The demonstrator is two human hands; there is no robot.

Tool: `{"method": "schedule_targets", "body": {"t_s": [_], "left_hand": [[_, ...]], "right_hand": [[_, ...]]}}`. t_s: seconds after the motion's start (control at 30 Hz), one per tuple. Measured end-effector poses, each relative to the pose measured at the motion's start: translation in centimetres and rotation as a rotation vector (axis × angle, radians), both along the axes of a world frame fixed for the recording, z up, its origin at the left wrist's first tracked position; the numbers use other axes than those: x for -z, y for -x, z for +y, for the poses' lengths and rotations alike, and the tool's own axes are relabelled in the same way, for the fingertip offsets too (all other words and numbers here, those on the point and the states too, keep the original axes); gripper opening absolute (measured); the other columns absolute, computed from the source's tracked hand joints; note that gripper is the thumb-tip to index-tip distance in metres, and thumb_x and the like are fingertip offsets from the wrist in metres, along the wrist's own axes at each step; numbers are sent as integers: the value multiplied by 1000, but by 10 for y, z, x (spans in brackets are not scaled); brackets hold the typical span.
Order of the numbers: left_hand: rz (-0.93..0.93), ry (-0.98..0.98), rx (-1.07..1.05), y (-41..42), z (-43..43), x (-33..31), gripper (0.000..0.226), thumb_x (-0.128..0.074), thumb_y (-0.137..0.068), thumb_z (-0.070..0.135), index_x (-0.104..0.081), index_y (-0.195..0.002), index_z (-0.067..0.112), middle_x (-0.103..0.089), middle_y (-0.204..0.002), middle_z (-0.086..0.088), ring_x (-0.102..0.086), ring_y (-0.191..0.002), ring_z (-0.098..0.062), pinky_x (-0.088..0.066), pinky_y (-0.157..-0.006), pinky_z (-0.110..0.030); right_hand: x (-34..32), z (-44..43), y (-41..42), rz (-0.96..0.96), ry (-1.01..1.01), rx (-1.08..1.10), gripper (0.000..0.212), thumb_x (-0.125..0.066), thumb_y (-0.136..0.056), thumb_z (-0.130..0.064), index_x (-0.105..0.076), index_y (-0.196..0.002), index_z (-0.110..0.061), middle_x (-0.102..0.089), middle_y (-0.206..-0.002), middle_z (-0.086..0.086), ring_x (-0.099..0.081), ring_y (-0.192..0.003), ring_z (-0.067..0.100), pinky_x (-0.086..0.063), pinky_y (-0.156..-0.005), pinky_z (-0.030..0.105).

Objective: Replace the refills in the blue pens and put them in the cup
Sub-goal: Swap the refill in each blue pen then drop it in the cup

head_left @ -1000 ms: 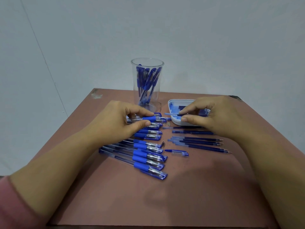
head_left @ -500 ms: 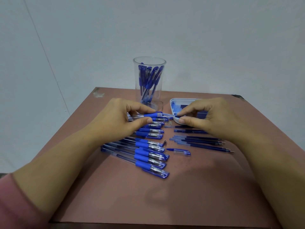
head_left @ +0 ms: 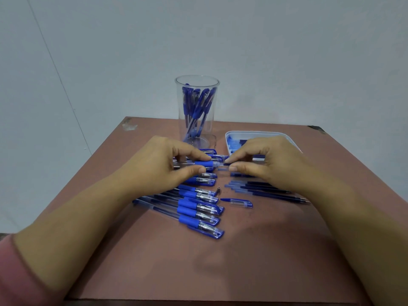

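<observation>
Left hand [head_left: 163, 164] grips pen barrel [head_left: 204, 163], long axis left-right, open end facing right. Right hand [head_left: 265, 164] pinches refill [head_left: 227, 164] just beside it, coaxial.

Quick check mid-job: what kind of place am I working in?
Probably a plain tabletop work station, not a furnished office: a small brown table against pale walls, laid out with pens, a clear cup and a tray.

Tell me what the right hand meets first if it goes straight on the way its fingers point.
The right hand, pinching a thin dark blue refill, points toward the left hand. It would probably first meet the open end of the clear plastic blue-sleeved pen in that hand's grip.
</observation>
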State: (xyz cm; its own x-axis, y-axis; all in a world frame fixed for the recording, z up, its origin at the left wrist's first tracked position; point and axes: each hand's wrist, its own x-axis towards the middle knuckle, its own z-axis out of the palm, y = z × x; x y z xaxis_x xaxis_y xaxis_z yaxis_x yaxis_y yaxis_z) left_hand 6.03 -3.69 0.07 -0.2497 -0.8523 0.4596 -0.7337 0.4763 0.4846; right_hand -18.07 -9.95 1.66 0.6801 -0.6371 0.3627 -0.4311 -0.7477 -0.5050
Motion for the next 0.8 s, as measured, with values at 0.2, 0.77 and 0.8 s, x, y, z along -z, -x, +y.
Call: {"method": "schedule_targets", "body": {"t_s": [0.2, 0.77, 0.8], "left_hand": [[11, 16, -19, -1, -1, 1, 24, -75, -79, 35, -70, -100, 45, -65, -75, 34, -61, -65, 3, -42, -60, -7], [6, 41, -16, -2, -1, 2, 25, -76, -80, 33, -72, -103, 40, -64, -79, 36, -60, -69, 8, -42, -63, -5], [5, 40, -11, -2, -1, 2, 25, -76, -80, 33, -72, -102, 41, -65, -81, 35, -62, -72, 8, -43, -65, -6]], "right_hand": [[-7, 0, 9, 23, -27, -8, 37, -68, -64, -62, -60, -100, -55, -64, -96, -25, -60, -92, 2, -46, -81, 13], [-1, 3, 3, -7, 17, 1, 16, -74, -81, -31, -67, -87, -45, -67, -82, -18, -63, -81, 3, -49, -76, 19], [-1, 4, 0, 1, 11, -7, 17, -72, -81, -36, -66, -90, -49, -66, -84, -20, -63, -83, 3, -49, -77, 18]]}}
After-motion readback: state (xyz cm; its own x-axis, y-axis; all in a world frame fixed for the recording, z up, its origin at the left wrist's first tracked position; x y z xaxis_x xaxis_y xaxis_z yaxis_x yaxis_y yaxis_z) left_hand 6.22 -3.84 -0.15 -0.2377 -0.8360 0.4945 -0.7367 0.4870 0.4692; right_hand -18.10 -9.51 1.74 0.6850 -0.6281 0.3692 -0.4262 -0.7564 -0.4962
